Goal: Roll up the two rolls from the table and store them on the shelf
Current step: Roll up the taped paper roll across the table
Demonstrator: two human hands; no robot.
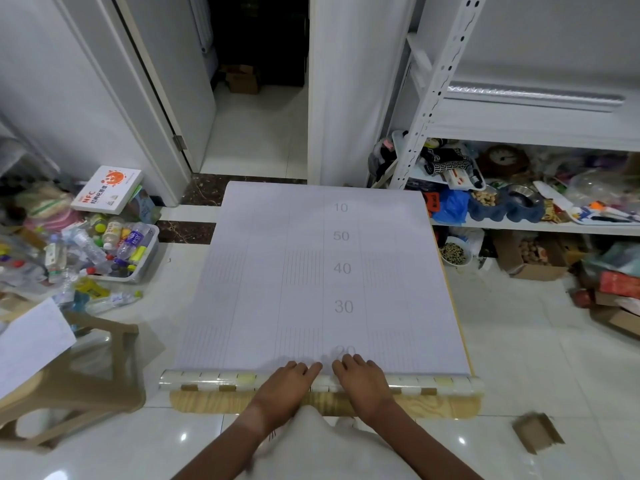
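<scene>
Rolled part of gridded sheet (322,278) pressed by left hand (289,379) and right hand (362,375), fingers flat, on wooden table (207,401). Most sheet unrolled. Silver roll (533,95) already stored on shelf (519,128), judged.

**A cluttered storage corner of a home**

Glossy white floor tiles (519,341) and an open white door (166,98) at eleven o'clock lead to a dark room. At two o'clock a white perforated metal shelf rack (436,98) holds a brown round clock (504,159), a blue pet bowl (502,202) and bags (all jumbled). At nine o'clock sits a clear plastic bin of empty bottles (114,251).
</scene>
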